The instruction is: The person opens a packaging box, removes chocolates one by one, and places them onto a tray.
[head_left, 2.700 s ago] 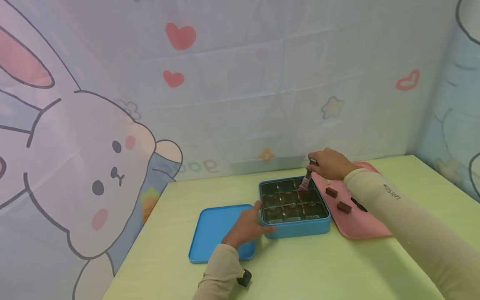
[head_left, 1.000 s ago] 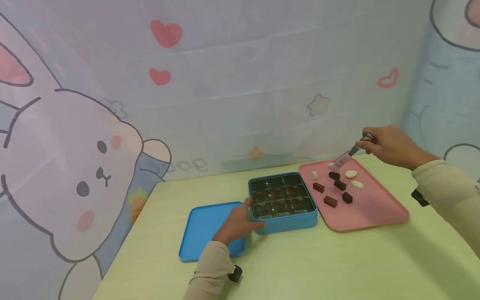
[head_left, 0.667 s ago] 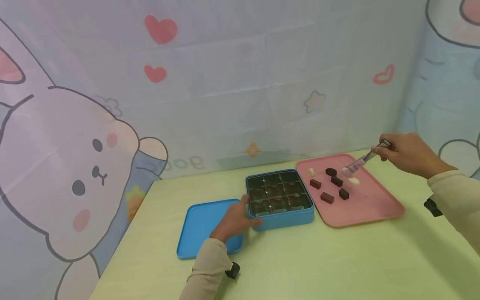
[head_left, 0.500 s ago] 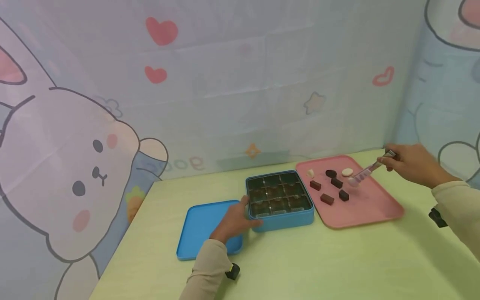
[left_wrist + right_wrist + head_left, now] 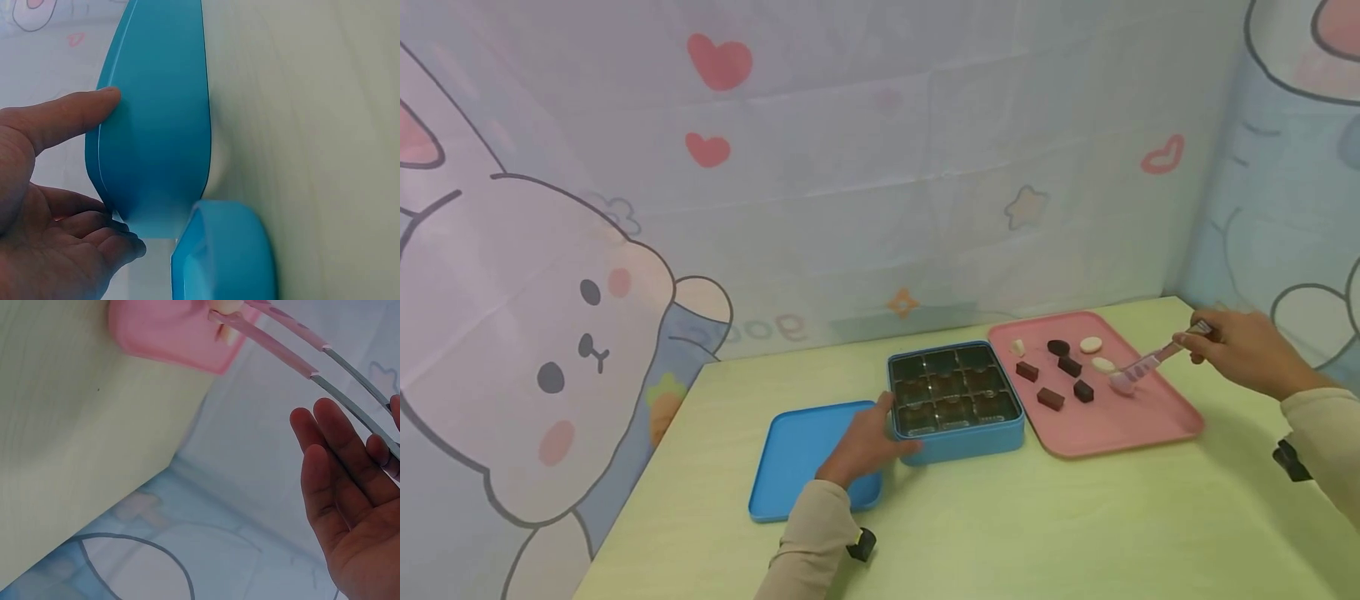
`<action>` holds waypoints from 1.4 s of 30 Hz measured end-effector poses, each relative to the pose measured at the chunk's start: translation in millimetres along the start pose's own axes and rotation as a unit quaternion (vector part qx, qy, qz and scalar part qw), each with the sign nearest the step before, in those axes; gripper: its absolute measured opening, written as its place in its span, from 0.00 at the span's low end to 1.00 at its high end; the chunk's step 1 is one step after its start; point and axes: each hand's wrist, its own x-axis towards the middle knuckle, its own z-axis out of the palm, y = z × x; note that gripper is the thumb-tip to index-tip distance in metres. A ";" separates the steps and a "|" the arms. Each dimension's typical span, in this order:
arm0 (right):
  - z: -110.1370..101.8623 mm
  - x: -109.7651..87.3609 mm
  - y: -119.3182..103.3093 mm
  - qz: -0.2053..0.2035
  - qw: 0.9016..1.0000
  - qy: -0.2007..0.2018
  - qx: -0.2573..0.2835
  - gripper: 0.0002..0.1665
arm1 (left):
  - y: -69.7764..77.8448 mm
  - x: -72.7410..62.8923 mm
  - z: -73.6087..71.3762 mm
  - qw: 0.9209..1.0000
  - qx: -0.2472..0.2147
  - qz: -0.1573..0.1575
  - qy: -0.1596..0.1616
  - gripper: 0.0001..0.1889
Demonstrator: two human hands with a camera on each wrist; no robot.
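My left hand (image 5: 867,442) holds the near-left corner of a blue box (image 5: 973,442), thumb on its front wall and fingers round its left side. A clear divider with several compartments (image 5: 953,386) fills the box; dark pieces seem to lie in some. My right hand (image 5: 1247,350) grips metal tongs (image 5: 1168,352) with pink tips. Those tips are low over the pink tray (image 5: 1150,425). In the right wrist view a cream-coloured piece (image 5: 226,306) shows at the tips; whether they pinch it I cannot tell.
On the tray lie brown blocks (image 5: 1050,399), a dark round piece (image 5: 1057,347), pale ovals (image 5: 1091,344) and a small white piece (image 5: 1017,347). A blue lid (image 5: 805,458) lies left of the box, beneath my left forearm. A printed cloth (image 5: 850,167) hangs behind the table.
The tongs have gone from over the box to the tray, then across it to the right and nearer to me. My left hand has stayed at the box. The head view has swung right.
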 end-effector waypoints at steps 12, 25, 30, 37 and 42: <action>1.8 -7.2 3.9 0.011 1.000 0.004 0.006 0.15 | 1.2 1.6 3.1 1.000 0.000 0.004 -0.002 0.52; -15.4 -2.3 0.4 0.038 0.999 0.026 0.027 0.16 | -3.2 1.4 3.7 1.000 0.006 -0.002 0.003 0.52; -21.2 -5.1 5.3 0.092 0.994 0.047 0.028 0.24 | -5.2 0.5 3.2 1.000 0.005 -0.006 0.003 0.53; -17.3 -20.1 20.1 0.161 0.983 0.091 0.015 0.31 | -4.6 0.0 2.8 1.000 0.000 -0.007 0.004 0.52; -4.6 -37.7 34.6 0.199 0.972 0.124 -0.002 0.28 | -2.3 -0.4 2.0 1.000 0.004 -0.007 0.004 0.52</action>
